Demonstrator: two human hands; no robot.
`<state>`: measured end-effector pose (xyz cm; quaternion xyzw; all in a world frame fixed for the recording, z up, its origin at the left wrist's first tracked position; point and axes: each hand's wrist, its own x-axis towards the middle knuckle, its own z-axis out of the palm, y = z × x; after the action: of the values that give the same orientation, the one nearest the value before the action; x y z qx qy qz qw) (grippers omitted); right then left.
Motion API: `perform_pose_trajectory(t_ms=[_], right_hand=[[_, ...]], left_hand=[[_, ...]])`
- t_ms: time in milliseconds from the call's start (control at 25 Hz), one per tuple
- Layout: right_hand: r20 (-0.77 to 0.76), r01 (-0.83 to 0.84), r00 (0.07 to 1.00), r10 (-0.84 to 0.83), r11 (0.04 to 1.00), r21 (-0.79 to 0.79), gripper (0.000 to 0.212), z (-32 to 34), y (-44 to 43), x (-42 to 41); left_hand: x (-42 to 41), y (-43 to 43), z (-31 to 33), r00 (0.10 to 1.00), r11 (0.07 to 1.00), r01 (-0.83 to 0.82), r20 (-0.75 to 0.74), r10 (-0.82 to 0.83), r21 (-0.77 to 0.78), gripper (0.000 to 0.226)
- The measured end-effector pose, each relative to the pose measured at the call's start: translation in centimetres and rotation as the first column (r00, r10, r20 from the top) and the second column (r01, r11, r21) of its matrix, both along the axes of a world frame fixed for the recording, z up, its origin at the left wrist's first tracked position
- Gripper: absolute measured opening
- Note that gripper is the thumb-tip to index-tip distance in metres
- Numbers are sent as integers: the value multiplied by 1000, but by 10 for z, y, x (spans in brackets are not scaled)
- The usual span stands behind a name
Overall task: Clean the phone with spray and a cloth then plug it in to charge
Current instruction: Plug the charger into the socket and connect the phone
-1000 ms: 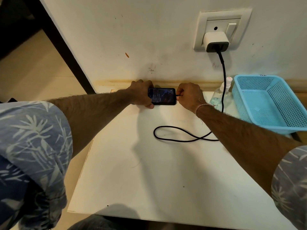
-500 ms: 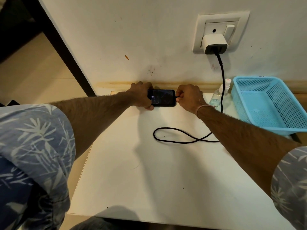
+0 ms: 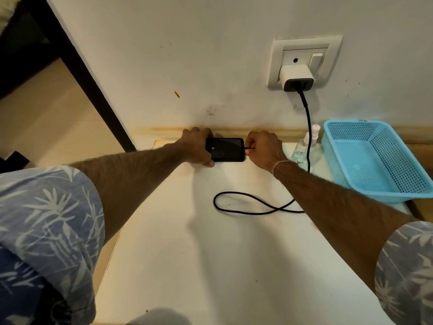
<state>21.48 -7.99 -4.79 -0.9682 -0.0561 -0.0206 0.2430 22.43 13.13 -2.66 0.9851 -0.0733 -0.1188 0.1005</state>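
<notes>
On a cream worktop (image 3: 210, 254) against a white wall (image 3: 210, 66), the left grip (image 3: 195, 147) clasps the slim black phone (image 3: 226, 150) at the far edge as the right grip (image 3: 262, 148) pinches the black charging cable (image 3: 309, 127) at the phone's right end; a straight, level push should seat it.

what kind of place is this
Likely a room at home: a small white table against a painted wall, a socket with a charger whose cable runs to the phone, and a blue plastic basket beside a spray bottle.
</notes>
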Motion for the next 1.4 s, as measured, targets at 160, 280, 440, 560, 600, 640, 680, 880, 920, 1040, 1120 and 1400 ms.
perform_pose_trajectory(t_ms=[160,280,440,560,600,640,680,880,920,1040,1120,1400], right_hand=[[10,-1,1000,0,1000,29,10,0,0,1],[3,-2,1000,2,1000,16,10,-1,0,1],[11,-2,1000,1,1000,6,10,-2,0,1],[4,1,1000,-1,1000,13,10,-2,0,1],[0,4,1000,-4,1000,18,10,-3,0,1],[-2,5,1000,-5,1000,25,11,-3,0,1],[-3,4,1000,-4,1000,31,11,-3,0,1],[3,16,1000,-17,999,43,9,-3,0,0],[4,20,1000,-20,999,46,9,-3,0,0],[8,21,1000,-22,999,46,10,-3,1,-1],[6,31,999,-31,999,45,10,-3,1,-2],[5,38,999,-38,998,51,10,-2,1,-2]], left_hand=[[2,1,-1,1000,1000,-8,-5,8,-8,81],[2,1,-2,1000,1000,-4,-6,4,-16,81],[1,0,-1,1000,1000,-10,-6,10,-11,82],[1,0,-1,1000,1000,-13,-7,13,-23,83],[1,1,-1,1000,1000,-13,-7,13,-28,84],[1,1,-1,1000,999,-15,-6,14,-34,84],[1,2,-1,1000,999,-16,-4,16,-39,85],[-1,3,-1,1000,998,-20,4,20,-58,85],[-1,3,-1,1000,998,-21,4,21,-56,85],[-1,3,-1,1000,998,-26,7,27,-56,85],[-1,4,-1,1000,999,-19,6,19,-44,86],[-2,3,1,1000,1000,-12,10,12,-26,85]])
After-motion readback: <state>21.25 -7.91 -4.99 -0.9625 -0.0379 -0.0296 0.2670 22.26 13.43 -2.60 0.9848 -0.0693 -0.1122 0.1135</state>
